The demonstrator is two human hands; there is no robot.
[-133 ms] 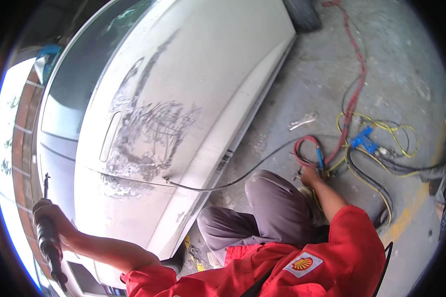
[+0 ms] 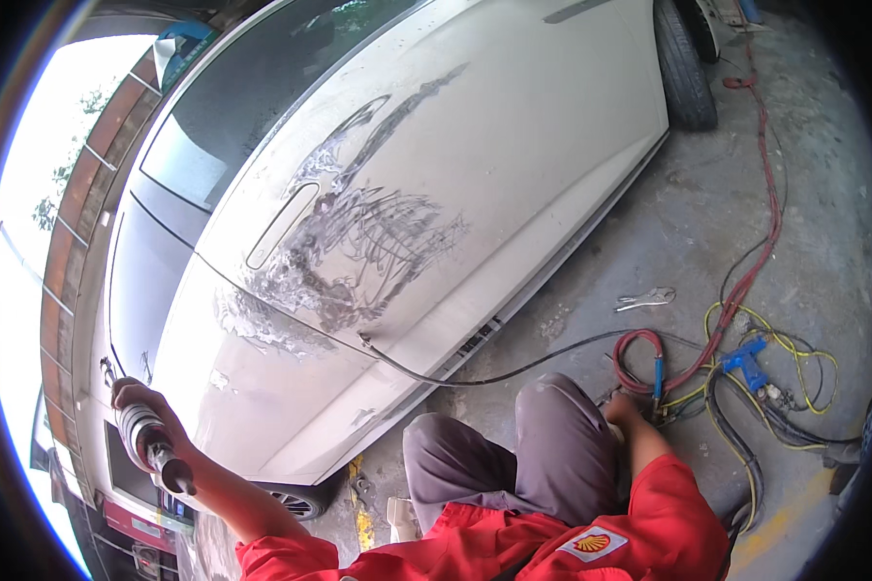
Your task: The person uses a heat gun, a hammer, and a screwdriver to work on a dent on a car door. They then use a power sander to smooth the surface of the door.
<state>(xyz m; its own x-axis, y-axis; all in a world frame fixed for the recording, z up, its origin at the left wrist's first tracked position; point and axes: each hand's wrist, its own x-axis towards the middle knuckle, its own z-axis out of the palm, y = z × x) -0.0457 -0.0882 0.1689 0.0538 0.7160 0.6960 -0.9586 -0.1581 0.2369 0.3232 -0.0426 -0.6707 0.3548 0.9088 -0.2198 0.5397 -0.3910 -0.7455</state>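
My left hand, raised at the left, is wrapped round a slide hammer with a ribbed metal body, a flared end and a thin tip pointing up and away. My right hand is low beside my right knee, fingers curled on something small and metallic that I cannot make out. A red hose with a blue fitting lies coiled next to it. In front of me is a white car door with a scraped, scribbled patch. A black cable attaches to the door's lower part.
On the grey floor lie locking pliers, a blue gun-shaped tool, a yellow cable and thick black cables. A car tyre stands at the far right end of the car, and another wheel is near my left.
The view has shifted, so the car and floor things sit further right. My left hand has tilted the slide hammer, its flared end now nearer me. The right hand stays by the hose.
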